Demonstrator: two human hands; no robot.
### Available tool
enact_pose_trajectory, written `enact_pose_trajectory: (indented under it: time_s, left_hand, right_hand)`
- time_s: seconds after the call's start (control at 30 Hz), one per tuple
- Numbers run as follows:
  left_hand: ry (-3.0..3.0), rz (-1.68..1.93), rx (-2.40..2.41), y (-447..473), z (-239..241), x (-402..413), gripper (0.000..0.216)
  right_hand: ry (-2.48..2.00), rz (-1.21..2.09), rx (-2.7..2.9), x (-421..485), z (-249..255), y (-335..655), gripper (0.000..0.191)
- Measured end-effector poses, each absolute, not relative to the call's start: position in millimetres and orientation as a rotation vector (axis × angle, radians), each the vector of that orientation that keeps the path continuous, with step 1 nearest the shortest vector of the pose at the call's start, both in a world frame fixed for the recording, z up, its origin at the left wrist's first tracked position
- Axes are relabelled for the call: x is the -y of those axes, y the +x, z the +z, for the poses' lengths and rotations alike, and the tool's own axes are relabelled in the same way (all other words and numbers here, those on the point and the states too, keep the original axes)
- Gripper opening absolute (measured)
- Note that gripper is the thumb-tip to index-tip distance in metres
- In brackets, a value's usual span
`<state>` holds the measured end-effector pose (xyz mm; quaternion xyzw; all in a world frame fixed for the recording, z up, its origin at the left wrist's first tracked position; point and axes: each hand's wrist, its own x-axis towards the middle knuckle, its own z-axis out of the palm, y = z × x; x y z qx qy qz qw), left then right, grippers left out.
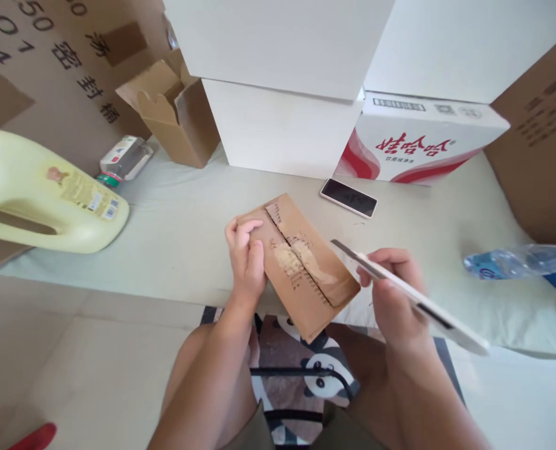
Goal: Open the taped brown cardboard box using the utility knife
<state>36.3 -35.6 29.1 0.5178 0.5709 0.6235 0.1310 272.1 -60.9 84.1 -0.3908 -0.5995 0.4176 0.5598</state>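
Observation:
A brown cardboard box (282, 294), flat and closed, is tilted in front of me above the cloth's front edge. A dark seam runs lengthwise along its face, with torn, pale patches in the middle. My left hand (247, 256) grips its left end, thumb on top. In my right hand (397, 300) is a white utility knife (428, 306), its dark blade out and pointing up-left over the right side of the box. The fingers close around the knife's handle, and its rear end reaches down to the right. The fingertips are close to the box's right corner; whether they touch it I cannot tell.
Behind the box lies a phone (349, 198), near stacked white cartons (282, 128) and a red-and-white carton (418, 144). To the left are a yellow jug (39, 194), a small bottle (125, 159) and an open cardboard box (175, 115). At right lies a clear plastic bottle (512, 262).

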Motion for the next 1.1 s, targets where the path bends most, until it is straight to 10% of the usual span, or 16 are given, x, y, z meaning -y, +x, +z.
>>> enact_pose_trajectory:
  time_s: [0.37, 1.1]
  left_hand:
    - [1.636, 1.721, -1.672, 42, 32, 39, 0.031]
    - [1.532, 1.786, -1.636, 45, 35, 36, 0.030]
  right_hand:
    - [-0.916, 0.436, 2.072, 56, 95, 254, 0.017]
    - [-0.777, 0.590, 1.883, 51, 79, 250, 0.013]
